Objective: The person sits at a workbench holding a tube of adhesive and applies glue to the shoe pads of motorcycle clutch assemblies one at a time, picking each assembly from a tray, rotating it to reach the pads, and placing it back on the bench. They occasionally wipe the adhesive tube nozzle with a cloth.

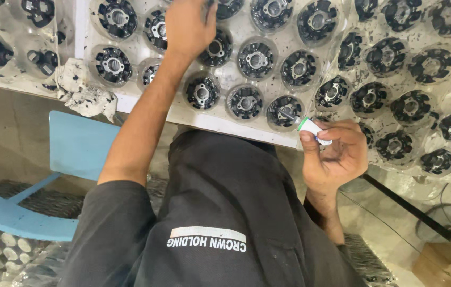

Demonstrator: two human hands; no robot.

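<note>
Head view: left hand (189, 26) rested fingers-down on a black part (216, 49) at 12 o'clock, grip unclear. Right hand (334, 154) pinched a small white tube (311, 129) at 3 o'clock, nozzle at the near-row part (284, 111). Best kept the nozzle steady over the hub. Tray (220, 123) edge ran just below; parts packed tight, open room only toward 6 o'clock.

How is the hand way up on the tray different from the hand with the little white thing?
The left hand stretches far out, palm down, over the black round parts; the right hand stays near the body at the tray's edge. The left hand seems to hold nothing, while the right hand pinches a small white, green-tipped applicator. Both are bare.
</note>
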